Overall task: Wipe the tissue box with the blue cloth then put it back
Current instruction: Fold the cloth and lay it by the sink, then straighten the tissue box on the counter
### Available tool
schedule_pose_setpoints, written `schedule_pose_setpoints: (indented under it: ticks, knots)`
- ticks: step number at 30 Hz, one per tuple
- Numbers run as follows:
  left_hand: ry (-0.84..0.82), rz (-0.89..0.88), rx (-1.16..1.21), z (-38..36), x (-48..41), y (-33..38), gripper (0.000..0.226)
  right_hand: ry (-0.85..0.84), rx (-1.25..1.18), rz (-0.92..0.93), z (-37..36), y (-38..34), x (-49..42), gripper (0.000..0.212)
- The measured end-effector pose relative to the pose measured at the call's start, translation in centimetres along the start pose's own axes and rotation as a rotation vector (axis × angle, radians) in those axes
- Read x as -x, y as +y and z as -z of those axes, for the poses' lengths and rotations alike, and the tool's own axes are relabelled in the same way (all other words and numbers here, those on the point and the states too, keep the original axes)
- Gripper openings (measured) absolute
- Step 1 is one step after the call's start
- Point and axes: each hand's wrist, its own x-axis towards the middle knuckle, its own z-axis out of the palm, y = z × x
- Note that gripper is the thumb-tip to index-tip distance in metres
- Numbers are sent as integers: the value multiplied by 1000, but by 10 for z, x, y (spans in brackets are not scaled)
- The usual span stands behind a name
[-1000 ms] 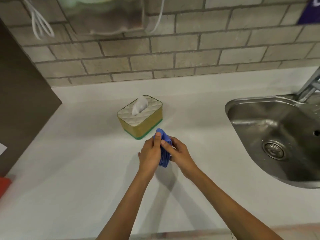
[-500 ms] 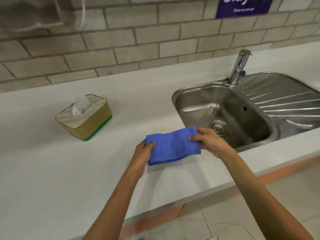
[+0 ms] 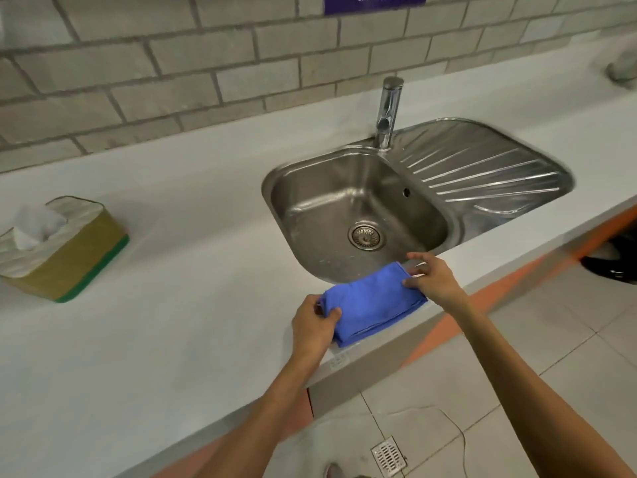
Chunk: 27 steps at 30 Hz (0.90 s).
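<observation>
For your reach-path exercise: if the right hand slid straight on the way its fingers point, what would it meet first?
The right hand points left along the blue cloth, so it would probably cross the cloth and meet the left hand first, though depth is uncertain.

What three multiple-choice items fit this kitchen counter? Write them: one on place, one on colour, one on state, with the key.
1. Where does the folded blue cloth lie?
A. in the steel sink basin
B. on the white counter's front edge
C. on the tissue box

2. What colour is the band at the base of the yellow tissue box?
A. green
B. red
C. black

3. How is the cloth held?
A. by neither hand
B. by the right hand alone
C. by both hands

Key: B, it rests on the white counter before the steel sink; A, a green strip rims the box; C, left hand and right hand each pinch an end.
</observation>
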Motion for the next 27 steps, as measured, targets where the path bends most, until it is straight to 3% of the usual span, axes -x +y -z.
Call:
schedule_pose_setpoints:
  ticks: [4, 14, 19, 27]
  knots:
    - [94, -91, -87, -2, 6, 3, 33, 29, 64, 58, -4, 5, -3, 54]
    - [140, -221, -345, 1, 6, 1, 56, 41, 257, 121, -7, 4, -6, 51]
    - [182, -189, -196, 19, -3, 16, 50, 66, 203, 206, -22, -25, -6, 43]
    - [303, -44, 226, 110, -24, 44, 40, -86, 50, 347, -104, -116, 3, 36]
